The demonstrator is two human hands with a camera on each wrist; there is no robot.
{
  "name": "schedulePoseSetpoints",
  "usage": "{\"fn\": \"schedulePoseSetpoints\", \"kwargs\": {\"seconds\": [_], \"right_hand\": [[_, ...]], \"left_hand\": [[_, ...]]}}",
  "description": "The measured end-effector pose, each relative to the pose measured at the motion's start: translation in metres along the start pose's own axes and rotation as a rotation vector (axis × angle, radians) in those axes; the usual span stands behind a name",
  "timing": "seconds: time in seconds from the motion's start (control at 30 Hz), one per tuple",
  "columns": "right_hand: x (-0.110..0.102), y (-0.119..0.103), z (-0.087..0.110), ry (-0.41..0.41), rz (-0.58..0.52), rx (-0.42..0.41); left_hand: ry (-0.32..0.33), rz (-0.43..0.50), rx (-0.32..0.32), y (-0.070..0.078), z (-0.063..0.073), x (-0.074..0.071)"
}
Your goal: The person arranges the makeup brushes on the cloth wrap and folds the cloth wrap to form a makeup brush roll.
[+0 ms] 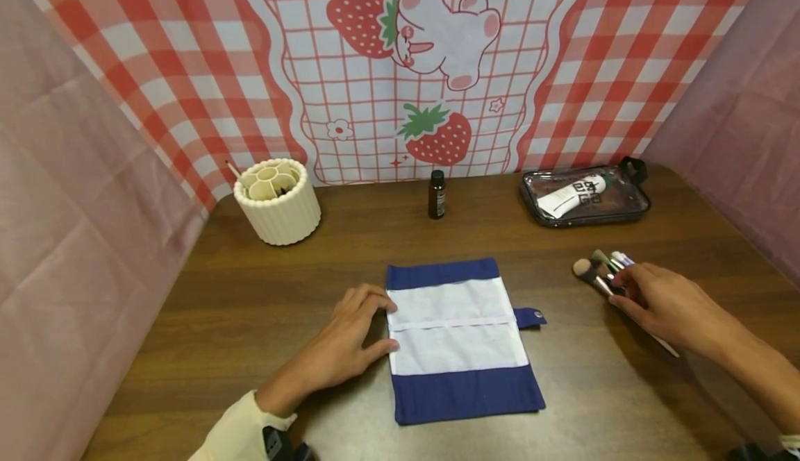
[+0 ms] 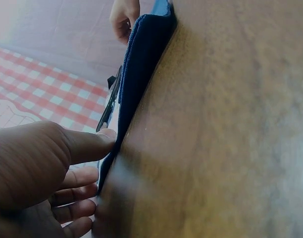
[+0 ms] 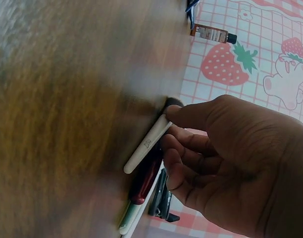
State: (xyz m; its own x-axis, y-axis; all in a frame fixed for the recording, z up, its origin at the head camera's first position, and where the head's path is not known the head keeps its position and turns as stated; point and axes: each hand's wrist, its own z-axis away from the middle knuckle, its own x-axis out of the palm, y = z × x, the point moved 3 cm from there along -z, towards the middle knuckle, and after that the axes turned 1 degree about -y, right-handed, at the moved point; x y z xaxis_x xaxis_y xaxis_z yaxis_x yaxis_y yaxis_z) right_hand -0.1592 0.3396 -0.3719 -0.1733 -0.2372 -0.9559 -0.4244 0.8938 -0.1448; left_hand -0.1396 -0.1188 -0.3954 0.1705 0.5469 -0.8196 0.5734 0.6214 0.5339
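An unfolded navy-and-white fabric brush roll (image 1: 459, 350) lies flat on the table, with a snap tab (image 1: 530, 317) on its right side. My left hand (image 1: 340, 339) rests at its left edge, thumb and fingertips touching the cloth and fingers loosely extended. On the right, my right hand (image 1: 678, 301) pinches a makeup brush with a white handle (image 3: 146, 144) between thumb and fingers. Its tan bristle head (image 1: 582, 269) points toward the back left. Beside it lie more brushes, including one with a green head (image 1: 602, 260) and a dark red handle (image 3: 144, 183), partly hidden by my fingers.
A ribbed cream organizer cup (image 1: 281, 211) stands at the back left. A small dark bottle (image 1: 437, 196) is at the back middle. Back right, a clear black-edged pouch (image 1: 619, 204) has a white tube (image 1: 571, 196) on it. A checked cloth (image 1: 581, 65) hangs behind the table.
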Motion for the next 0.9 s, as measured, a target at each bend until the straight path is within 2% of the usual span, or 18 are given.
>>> {"fn": "schedulePoseSetpoints", "kwargs": {"seconds": [0.13, 0.3, 0.53, 0.9], "right_hand": [[0.001, -0.001, -0.001, -0.044, -0.013, 0.02], [0.001, -0.003, -0.001, -0.076, -0.006, 0.033], [0.001, -0.007, -0.003, -0.056, 0.011, 0.015], [0.0, -0.012, -0.006, -0.044, 0.03, 0.059]], "left_hand": [[-0.013, 0.002, -0.015, -0.001, 0.0, 0.001], [-0.011, -0.002, -0.004, -0.001, 0.0, 0.001], [-0.015, -0.003, 0.001, 0.0, 0.0, 0.001], [-0.011, -0.028, 0.009, 0.0, 0.0, 0.002]]}}
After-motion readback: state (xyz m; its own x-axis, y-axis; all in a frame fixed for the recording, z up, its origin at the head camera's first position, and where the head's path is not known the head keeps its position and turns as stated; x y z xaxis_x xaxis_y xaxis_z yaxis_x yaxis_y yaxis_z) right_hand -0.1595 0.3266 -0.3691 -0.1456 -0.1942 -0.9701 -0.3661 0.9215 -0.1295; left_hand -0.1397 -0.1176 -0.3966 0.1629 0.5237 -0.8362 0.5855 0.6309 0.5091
